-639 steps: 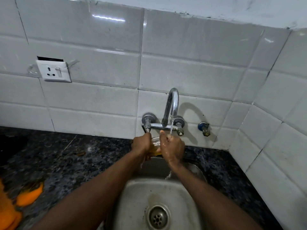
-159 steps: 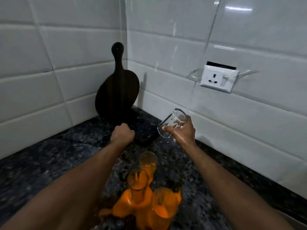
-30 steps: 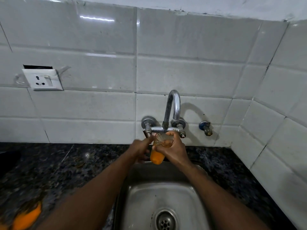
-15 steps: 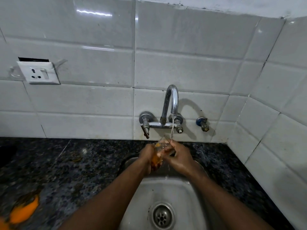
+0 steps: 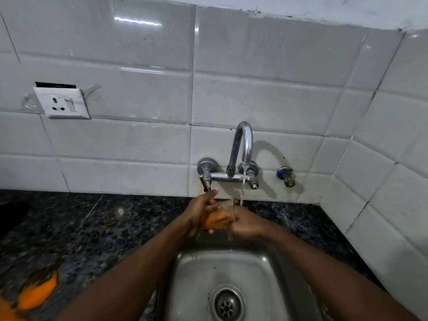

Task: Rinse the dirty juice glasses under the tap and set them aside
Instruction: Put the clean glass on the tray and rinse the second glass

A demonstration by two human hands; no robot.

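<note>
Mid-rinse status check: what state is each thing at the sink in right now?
Tap, running, thin stream.
Juice glass, orange inside, tilted under the stream.
Left hand, grips juice glass.
Right hand, grips juice glass.
Sink, unfilled, drain uncovered.
Countertop, orange spill at lower left.

A glass (image 5: pixel 217 220) is held by left hand (image 5: pixel 197 213) and right hand (image 5: pixel 249 225) under the tap (image 5: pixel 242 147), at 12 o'clock of the sink (image 5: pixel 254 269).
</note>
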